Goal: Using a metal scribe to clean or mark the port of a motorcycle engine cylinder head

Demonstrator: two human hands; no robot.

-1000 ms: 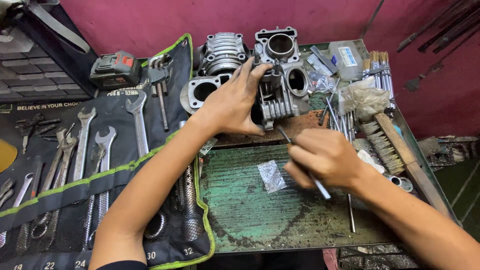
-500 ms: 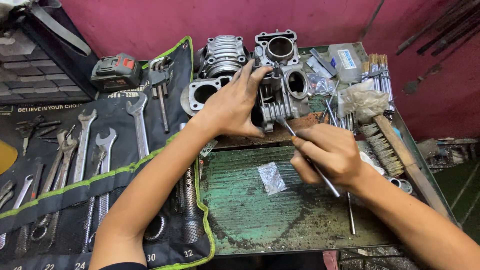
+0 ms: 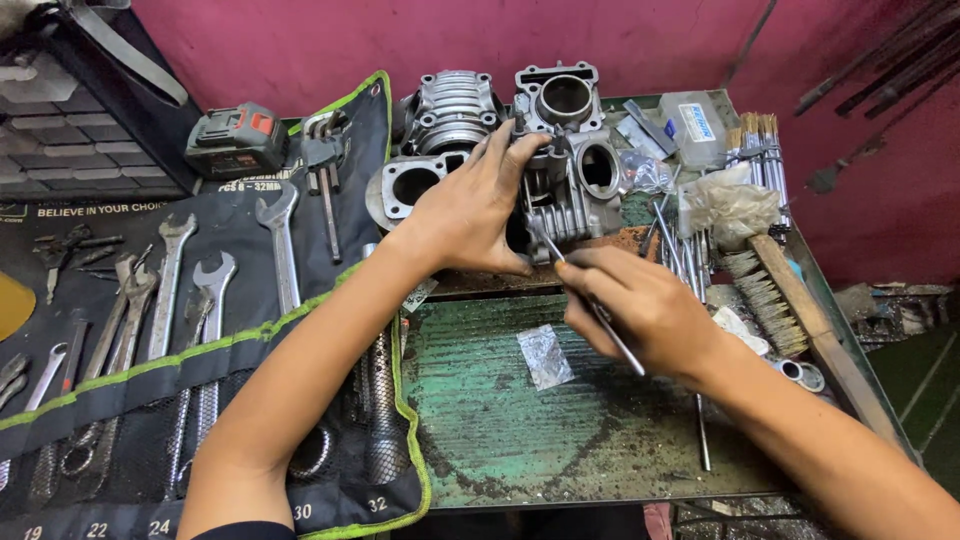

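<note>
Gripping the finned engine cylinder head (image 3: pixel 575 195) with my left hand (image 3: pixel 475 210), I have my fingers spread wide over its near face and curled round its left edge, thumb low. It sits at about twelve o'clock on the green metal tray (image 3: pixel 500 440), on the rusty back ledge. My right hand (image 3: pixel 640 305) is closed in a pinch on a thin metal rod (image 3: pixel 590 300), whose tip runs up toward eleven o'clock and meets the head's lower fins; I think it touches there, though my fingers blur that spot.

At ten o'clock from the head lies a second cylinder part (image 3: pixel 410 185), and behind it a ribbed cylinder (image 3: pixel 455 105); a square-topped cylinder block (image 3: pixel 560 95) stands at twelve. A small clear plastic bag (image 3: pixel 545 355) lies on the tray at six o'clock, just beside my right hand. At three o'clock are a wire brush with a wooden handle (image 3: pixel 790 290) and a bundle of long rods (image 3: pixel 675 250). Far out at nine o'clock spreads the black tool roll (image 3: pixel 150 400) of spanners (image 3: pixel 280 245), with a battery pack (image 3: pixel 235 140) above.
</note>
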